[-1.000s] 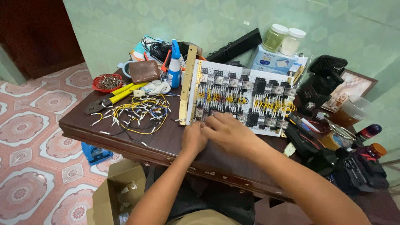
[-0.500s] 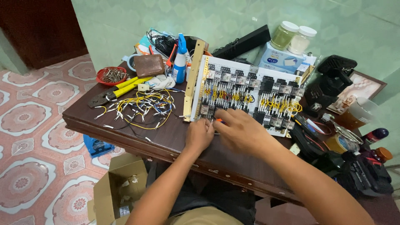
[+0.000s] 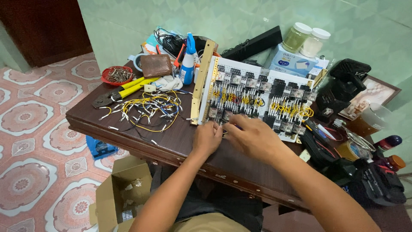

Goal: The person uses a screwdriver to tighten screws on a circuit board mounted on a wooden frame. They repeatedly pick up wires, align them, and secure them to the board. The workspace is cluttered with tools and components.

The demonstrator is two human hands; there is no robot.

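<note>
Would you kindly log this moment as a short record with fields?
Left hand: at the near edge of the white board, fingers curled
Right hand: beside it, over the same edge
Held item: hidden by the fingers
Left of board: loose yellow wires, yellow-handled pliers
Surface: dark wooden table

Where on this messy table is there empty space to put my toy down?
Bare wood shows along the near table edge, between the yellow wire pile and the left hand. The back and right side are crowded: white relay board, jars, black tools.
</note>
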